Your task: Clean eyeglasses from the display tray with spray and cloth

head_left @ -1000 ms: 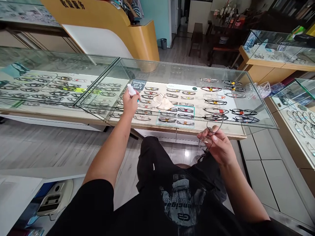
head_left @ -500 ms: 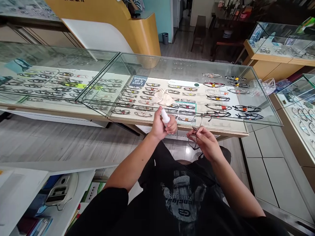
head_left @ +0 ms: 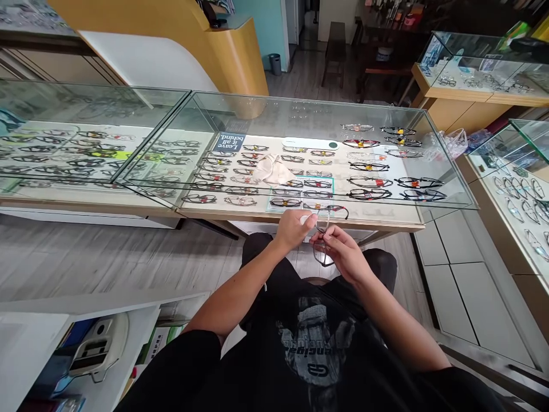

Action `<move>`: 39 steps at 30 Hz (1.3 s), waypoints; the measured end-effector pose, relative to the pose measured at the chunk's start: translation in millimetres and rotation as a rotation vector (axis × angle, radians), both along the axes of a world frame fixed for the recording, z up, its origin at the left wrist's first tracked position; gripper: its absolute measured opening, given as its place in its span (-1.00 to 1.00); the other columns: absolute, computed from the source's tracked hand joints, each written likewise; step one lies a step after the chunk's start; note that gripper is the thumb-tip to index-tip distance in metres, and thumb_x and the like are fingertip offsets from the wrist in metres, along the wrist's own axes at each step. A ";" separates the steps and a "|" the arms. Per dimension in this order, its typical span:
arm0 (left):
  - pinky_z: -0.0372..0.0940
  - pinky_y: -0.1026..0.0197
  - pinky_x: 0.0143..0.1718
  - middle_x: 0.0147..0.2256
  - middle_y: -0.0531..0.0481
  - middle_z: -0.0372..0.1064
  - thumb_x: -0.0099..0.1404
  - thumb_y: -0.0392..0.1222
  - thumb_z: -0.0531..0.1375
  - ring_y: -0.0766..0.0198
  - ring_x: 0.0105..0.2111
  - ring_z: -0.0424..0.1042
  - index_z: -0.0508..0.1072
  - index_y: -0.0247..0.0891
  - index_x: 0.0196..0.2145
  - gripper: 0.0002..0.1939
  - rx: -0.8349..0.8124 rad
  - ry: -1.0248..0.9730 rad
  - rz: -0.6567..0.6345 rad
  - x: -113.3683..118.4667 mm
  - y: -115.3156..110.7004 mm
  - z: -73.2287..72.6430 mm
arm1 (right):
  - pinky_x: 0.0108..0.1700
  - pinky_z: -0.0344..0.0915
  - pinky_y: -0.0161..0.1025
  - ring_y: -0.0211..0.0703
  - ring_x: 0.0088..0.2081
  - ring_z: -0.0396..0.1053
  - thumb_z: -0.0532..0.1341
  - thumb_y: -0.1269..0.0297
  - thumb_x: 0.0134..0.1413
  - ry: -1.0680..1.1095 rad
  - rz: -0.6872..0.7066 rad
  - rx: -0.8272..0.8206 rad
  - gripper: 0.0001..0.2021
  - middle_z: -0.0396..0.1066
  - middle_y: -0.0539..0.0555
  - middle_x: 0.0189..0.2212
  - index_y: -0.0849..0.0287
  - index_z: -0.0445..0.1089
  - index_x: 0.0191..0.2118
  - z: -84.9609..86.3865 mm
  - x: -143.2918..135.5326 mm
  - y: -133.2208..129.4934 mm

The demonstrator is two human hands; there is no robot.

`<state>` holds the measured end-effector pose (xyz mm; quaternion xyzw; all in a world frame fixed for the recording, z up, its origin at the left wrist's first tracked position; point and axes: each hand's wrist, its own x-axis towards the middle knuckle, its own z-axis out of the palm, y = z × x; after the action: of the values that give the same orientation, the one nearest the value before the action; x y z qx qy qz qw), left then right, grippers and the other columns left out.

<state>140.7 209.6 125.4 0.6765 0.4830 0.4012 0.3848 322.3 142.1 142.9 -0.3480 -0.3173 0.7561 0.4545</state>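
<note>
My right hand pinches a pair of dark-framed eyeglasses near the bridge, with the frame held upright on end over my lap. Just to the left, my left hand is closed around a small white spray bottle. Most of that bottle is hidden by my fingers, and its top points at the upper lens, very near it. A crumpled cream cloth lies on the glass top of the display case, beyond my hands.
Rows of eyeglass frames sit inside the glass case. More cases stand at the right. A white shelf unit with a pale device is at lower left. A wooden bench stands farther back.
My left hand has moved right with the spray bottle and turned it toward the eyeglasses. My right hand still holds the eyeglasses. The whole view has shifted slightly.
</note>
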 end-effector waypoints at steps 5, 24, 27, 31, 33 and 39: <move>-0.12 0.11 -0.40 -0.61 0.03 0.03 0.42 0.33 0.06 0.27 -0.52 0.00 0.13 -0.19 -0.63 -0.35 -0.015 -0.062 -0.053 -0.4 -2.2 4.6 | 0.10 0.45 -0.11 -0.05 -0.05 0.59 0.47 0.07 0.21 0.020 -0.026 0.008 -0.75 0.63 0.06 -0.17 0.05 0.44 -0.30 2.1 2.9 4.4; 0.09 0.12 -0.29 -0.47 -0.04 0.28 0.36 0.22 0.22 0.15 -0.40 0.23 0.40 -0.17 -0.46 -0.57 0.142 -0.040 0.013 -9.9 -19.8 6.4 | 0.10 0.47 -0.11 -0.04 -0.02 0.56 0.46 0.11 0.20 0.088 -0.152 0.017 -0.74 0.62 0.07 -0.13 0.05 0.42 -0.35 18.5 15.8 18.1; 0.20 0.07 -0.10 -0.34 -0.11 0.34 0.19 0.14 0.41 0.02 -0.21 0.29 0.48 -0.13 -0.39 -0.67 0.265 -0.001 0.146 -20.2 -5.2 7.4 | 0.04 0.48 -0.16 -0.09 -0.06 0.54 0.47 0.16 0.19 0.108 -0.170 -0.007 -0.77 0.61 0.05 -0.15 0.06 0.46 -0.38 24.9 17.2 16.0; 0.22 -0.07 0.06 -0.25 -0.15 0.35 0.03 0.19 0.51 -0.07 -0.10 0.32 0.48 -0.14 -0.35 -0.56 0.429 0.143 0.291 -25.0 12.5 1.1 | -0.17 0.47 -0.26 -0.21 -0.25 0.46 0.52 0.22 0.12 0.189 -0.151 -0.104 -0.80 0.53 0.01 -0.24 0.09 0.52 -0.37 29.6 13.3 10.4; 0.23 -0.12 0.04 -0.25 -0.16 0.37 0.04 0.32 0.47 -0.07 -0.14 0.34 0.45 -0.14 -0.35 -0.47 0.564 0.245 0.331 -22.0 17.8 -2.5 | -0.20 0.46 -0.27 -0.24 -0.29 0.44 0.54 0.23 0.09 0.229 -0.113 -0.149 -0.79 0.51 0.01 -0.25 0.11 0.51 -0.37 30.0 9.5 6.9; 0.27 -0.13 -0.04 -0.26 -0.17 0.46 0.17 0.51 0.32 -0.05 -0.16 0.38 0.45 -0.15 -0.25 -0.37 0.876 0.399 0.361 -6.8 21.7 -6.3 | -0.21 0.43 -0.32 -0.28 -0.29 0.40 0.56 0.22 0.07 0.301 -0.029 -0.208 -0.76 0.49 0.00 -0.24 0.15 0.52 -0.34 25.5 -0.1 0.1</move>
<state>133.9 231.3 119.1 0.7435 0.4426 0.4891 -0.1095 322.2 142.3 168.4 -0.2807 -0.1605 0.8217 0.4692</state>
